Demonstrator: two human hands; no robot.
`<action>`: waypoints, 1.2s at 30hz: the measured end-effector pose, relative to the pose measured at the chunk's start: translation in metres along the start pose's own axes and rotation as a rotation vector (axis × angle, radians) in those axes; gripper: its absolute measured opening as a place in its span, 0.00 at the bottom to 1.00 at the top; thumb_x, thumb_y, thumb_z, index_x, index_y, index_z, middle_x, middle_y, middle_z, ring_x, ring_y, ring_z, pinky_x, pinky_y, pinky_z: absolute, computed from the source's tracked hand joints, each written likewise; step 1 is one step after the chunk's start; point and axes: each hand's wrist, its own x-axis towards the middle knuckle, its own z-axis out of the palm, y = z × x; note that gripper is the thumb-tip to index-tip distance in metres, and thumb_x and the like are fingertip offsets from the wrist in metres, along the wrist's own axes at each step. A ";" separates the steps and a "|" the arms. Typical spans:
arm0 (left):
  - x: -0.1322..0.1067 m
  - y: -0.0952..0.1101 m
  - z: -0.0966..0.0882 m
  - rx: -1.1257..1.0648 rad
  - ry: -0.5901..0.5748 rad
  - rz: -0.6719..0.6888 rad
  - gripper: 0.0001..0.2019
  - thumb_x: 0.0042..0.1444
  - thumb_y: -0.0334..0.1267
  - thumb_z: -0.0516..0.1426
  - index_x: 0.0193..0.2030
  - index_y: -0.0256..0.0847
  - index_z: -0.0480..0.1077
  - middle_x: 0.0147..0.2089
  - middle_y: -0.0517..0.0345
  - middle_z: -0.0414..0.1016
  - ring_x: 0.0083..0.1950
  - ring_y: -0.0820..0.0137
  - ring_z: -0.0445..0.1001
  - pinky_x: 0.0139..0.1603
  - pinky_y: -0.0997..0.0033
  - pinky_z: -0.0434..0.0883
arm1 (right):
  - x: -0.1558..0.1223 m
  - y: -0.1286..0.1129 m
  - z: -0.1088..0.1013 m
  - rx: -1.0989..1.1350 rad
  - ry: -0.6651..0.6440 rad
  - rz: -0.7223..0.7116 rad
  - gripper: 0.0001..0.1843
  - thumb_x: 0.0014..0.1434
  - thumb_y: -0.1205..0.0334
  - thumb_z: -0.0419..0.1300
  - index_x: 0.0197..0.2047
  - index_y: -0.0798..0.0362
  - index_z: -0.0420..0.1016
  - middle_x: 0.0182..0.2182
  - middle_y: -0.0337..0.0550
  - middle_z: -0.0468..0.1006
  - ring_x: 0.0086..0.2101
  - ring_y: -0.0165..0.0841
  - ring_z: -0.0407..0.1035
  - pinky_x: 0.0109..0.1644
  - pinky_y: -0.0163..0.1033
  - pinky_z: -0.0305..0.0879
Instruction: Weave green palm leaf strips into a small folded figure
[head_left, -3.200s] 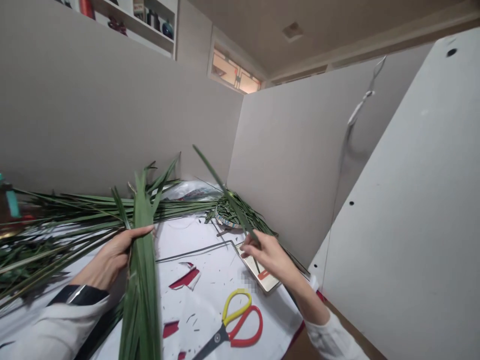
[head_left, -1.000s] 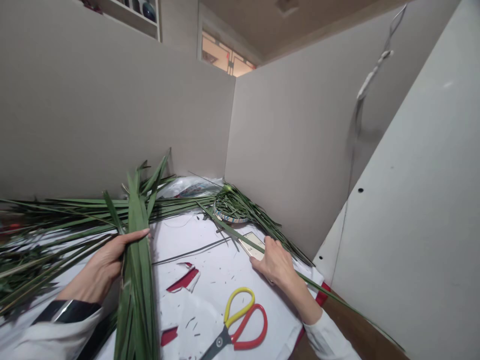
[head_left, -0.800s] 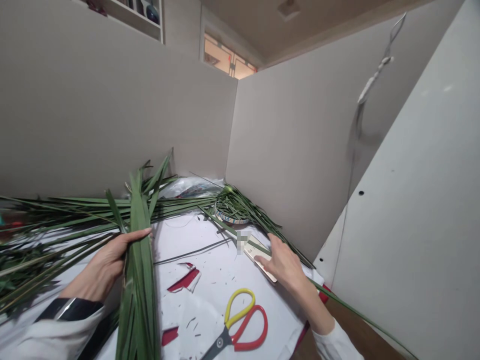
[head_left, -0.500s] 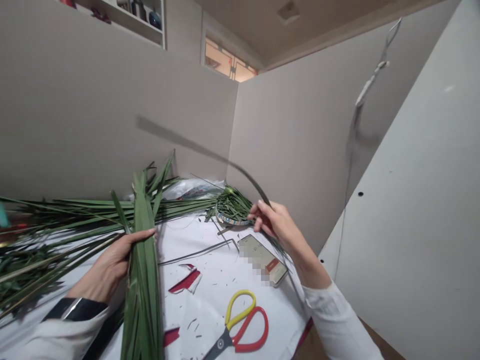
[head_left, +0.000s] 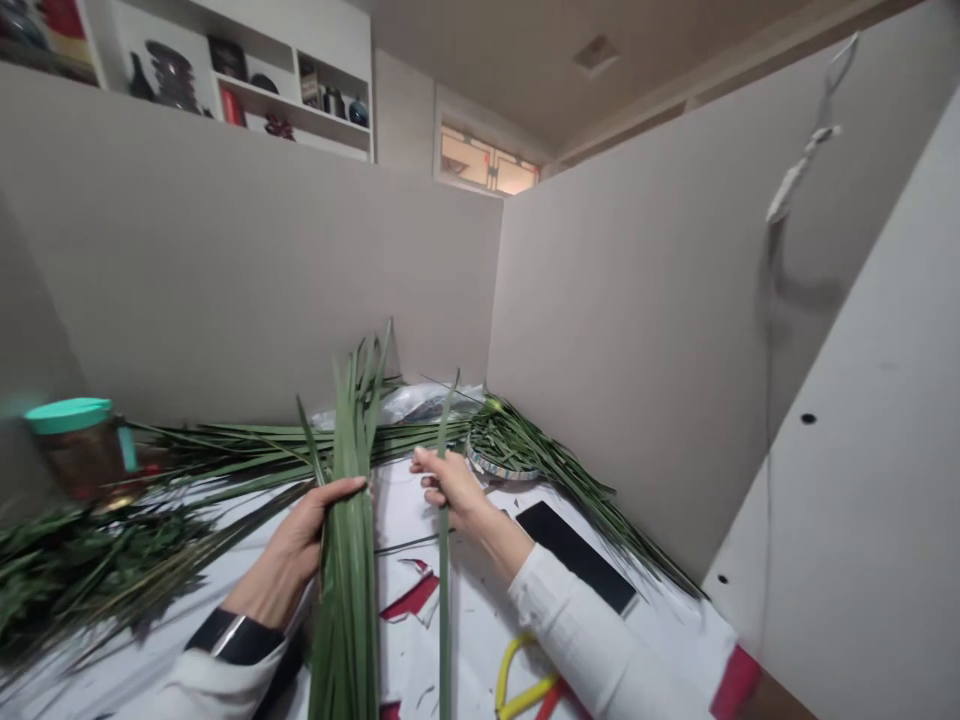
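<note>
My left hand (head_left: 304,530) is wrapped round a thick bundle of long green leaves (head_left: 346,590), its thumb lying across the front. The bundle stands roughly upright, its lower end running out of view. Just to the right, my right hand (head_left: 450,485) pinches a single long leaf strip (head_left: 444,620) between thumb and fingers. That strip hangs nearly straight, with its tip above the hand. A gap of white tabletop separates it from the bundle. Beneath my right forearm show the yellow and red handles of scissors (head_left: 517,680); the blades are out of view.
A dark-screened phone (head_left: 577,555) lies right of my hand. Behind it, a round tray (head_left: 502,470) bears cut leaves. More long leaves (head_left: 255,440) stretch across the back. At left stand a teal-lidded jug (head_left: 79,450) and leafy stems (head_left: 60,560). Grey panels (head_left: 300,260) enclose the table.
My right hand has come left toward the bundle, and its leaf strip has swung from a sideways arc to nearly upright. The phone's screen has gone dark. The camera view has shifted.
</note>
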 end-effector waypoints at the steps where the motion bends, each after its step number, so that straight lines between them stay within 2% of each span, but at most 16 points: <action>1: 0.000 -0.001 0.001 0.026 0.007 -0.011 0.09 0.63 0.39 0.58 0.45 0.35 0.72 0.37 0.57 0.76 0.29 0.73 0.74 0.28 0.71 0.74 | 0.002 0.007 0.011 0.005 -0.028 0.015 0.15 0.66 0.57 0.59 0.52 0.56 0.71 0.46 0.46 0.75 0.41 0.36 0.73 0.43 0.45 0.73; 4: -0.003 -0.002 0.006 0.088 -0.001 -0.033 0.08 0.63 0.38 0.57 0.43 0.34 0.72 0.35 0.58 0.76 0.28 0.74 0.74 0.29 0.70 0.75 | 0.006 0.023 0.038 0.017 -0.072 0.027 0.13 0.66 0.58 0.60 0.50 0.56 0.72 0.45 0.45 0.75 0.39 0.35 0.73 0.41 0.43 0.74; 8: -0.004 -0.003 0.008 0.110 -0.027 -0.021 0.08 0.63 0.37 0.57 0.44 0.34 0.73 0.36 0.58 0.77 0.29 0.73 0.75 0.31 0.69 0.76 | 0.016 0.031 0.052 0.050 -0.053 0.017 0.13 0.66 0.58 0.59 0.50 0.57 0.71 0.43 0.44 0.75 0.36 0.33 0.73 0.38 0.41 0.74; 16: 0.000 -0.004 0.005 0.078 -0.036 -0.058 0.08 0.64 0.38 0.57 0.43 0.34 0.73 0.36 0.57 0.77 0.30 0.72 0.76 0.31 0.69 0.75 | 0.024 0.032 0.052 0.110 -0.011 -0.023 0.14 0.66 0.57 0.59 0.51 0.56 0.71 0.44 0.45 0.75 0.38 0.34 0.73 0.40 0.43 0.74; 20: 0.005 -0.006 -0.001 0.045 0.007 -0.044 0.08 0.64 0.39 0.57 0.40 0.34 0.72 0.32 0.60 0.75 0.27 0.74 0.73 0.29 0.71 0.74 | 0.022 0.035 0.048 0.167 0.029 -0.068 0.14 0.66 0.57 0.59 0.51 0.56 0.71 0.45 0.46 0.75 0.39 0.34 0.73 0.41 0.43 0.74; 23: 0.006 -0.007 -0.003 0.047 0.026 -0.028 0.09 0.64 0.39 0.57 0.42 0.35 0.72 0.34 0.59 0.75 0.28 0.74 0.73 0.28 0.71 0.74 | 0.022 0.035 0.047 0.188 0.029 -0.077 0.15 0.66 0.57 0.58 0.53 0.56 0.70 0.47 0.47 0.75 0.41 0.36 0.73 0.43 0.45 0.74; 36: 0.003 -0.013 0.006 0.152 0.069 0.044 0.07 0.62 0.37 0.58 0.44 0.35 0.72 0.37 0.58 0.75 0.30 0.73 0.74 0.29 0.71 0.74 | 0.017 0.024 0.048 0.147 0.002 -0.077 0.14 0.66 0.59 0.60 0.51 0.56 0.71 0.45 0.45 0.75 0.39 0.34 0.73 0.41 0.43 0.74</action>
